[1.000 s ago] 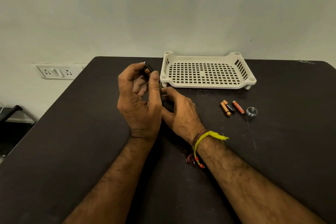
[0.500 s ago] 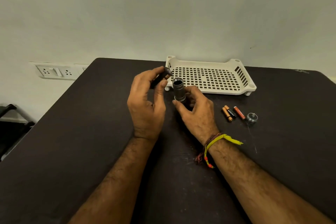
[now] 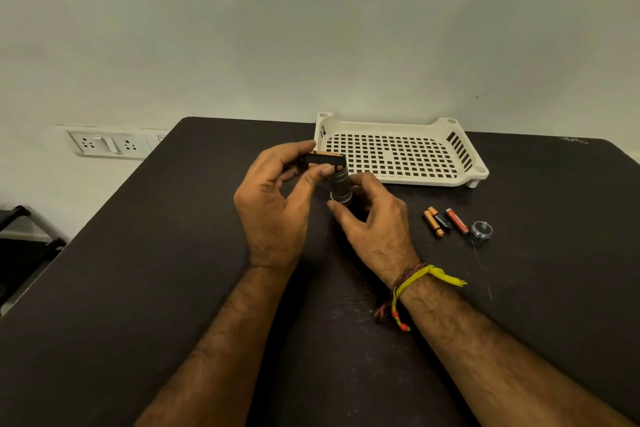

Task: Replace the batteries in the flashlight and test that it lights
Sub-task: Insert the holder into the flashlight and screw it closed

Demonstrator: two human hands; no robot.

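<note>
The right hand (image 3: 375, 218) grips the flashlight body (image 3: 341, 185) upright on the table (image 3: 138, 270), open end up. The left hand (image 3: 277, 208) pinches the loaded battery holder (image 3: 323, 159) in its fingers just above, seemingly for insertion. Spare batteries (image 3: 445, 221) and the tail cap (image 3: 481, 229) lie aside, within reach.

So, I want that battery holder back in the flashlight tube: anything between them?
Nothing visible. The left hand holds the battery holder right at the top of the flashlight tube, which the right hand grips.
</note>
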